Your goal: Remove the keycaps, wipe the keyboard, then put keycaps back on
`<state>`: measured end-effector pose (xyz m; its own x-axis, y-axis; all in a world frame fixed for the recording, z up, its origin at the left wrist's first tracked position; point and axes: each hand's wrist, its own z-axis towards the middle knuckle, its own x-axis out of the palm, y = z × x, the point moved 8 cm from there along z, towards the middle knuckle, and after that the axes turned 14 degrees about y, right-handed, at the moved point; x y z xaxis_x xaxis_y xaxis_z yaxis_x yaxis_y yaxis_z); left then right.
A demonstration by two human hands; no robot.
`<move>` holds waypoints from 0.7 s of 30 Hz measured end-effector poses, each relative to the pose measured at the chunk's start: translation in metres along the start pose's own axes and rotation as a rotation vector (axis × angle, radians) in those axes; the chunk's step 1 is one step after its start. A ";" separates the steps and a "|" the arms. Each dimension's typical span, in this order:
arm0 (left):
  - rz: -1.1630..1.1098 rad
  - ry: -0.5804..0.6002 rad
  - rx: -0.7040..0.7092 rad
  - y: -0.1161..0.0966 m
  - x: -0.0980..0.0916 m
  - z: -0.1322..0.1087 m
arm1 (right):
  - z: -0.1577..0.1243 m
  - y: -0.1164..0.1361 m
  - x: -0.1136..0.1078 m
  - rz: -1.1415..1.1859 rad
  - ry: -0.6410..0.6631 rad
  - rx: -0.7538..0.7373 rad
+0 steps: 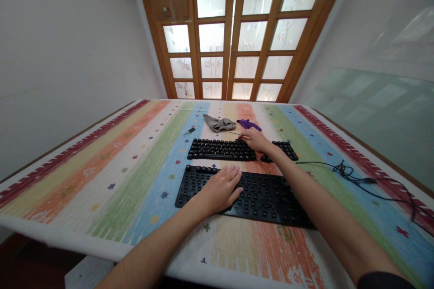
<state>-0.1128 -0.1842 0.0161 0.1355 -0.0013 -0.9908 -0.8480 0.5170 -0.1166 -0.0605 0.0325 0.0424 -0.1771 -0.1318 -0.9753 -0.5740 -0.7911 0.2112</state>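
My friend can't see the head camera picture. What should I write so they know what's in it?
A person's left hand rests on a mostly stripped black keyboard, while the right hand is at the rows of loose black keycaps beyond it. A grey cloth and a purple cloth lie farther back on a striped tablecloth.

Left hand [222, 189] rests on black keyboard base [259, 194]

The right hand [254, 139] is at the far side of the keycap rows [219, 149], a thin strip [233, 133] at its fingertips. Behind lie a grey cloth [217, 123] and a purple cloth [249, 125] (both crumpled). A cable [383, 196] trails across the striped tablecloth [142, 189].
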 end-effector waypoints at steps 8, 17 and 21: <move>0.002 0.010 -0.009 -0.001 -0.003 -0.001 | 0.010 -0.008 0.010 -0.023 0.062 0.028; -0.022 0.004 -0.012 -0.002 -0.003 -0.002 | 0.015 -0.010 0.010 -0.036 0.051 0.026; -0.026 0.015 -0.012 -0.002 -0.004 -0.001 | 0.019 -0.012 0.012 -0.041 0.059 0.029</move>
<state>-0.1123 -0.1864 0.0203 0.1502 -0.0274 -0.9883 -0.8506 0.5059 -0.1433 -0.0708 0.0513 0.0296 -0.1062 -0.1353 -0.9851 -0.6029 -0.7790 0.1720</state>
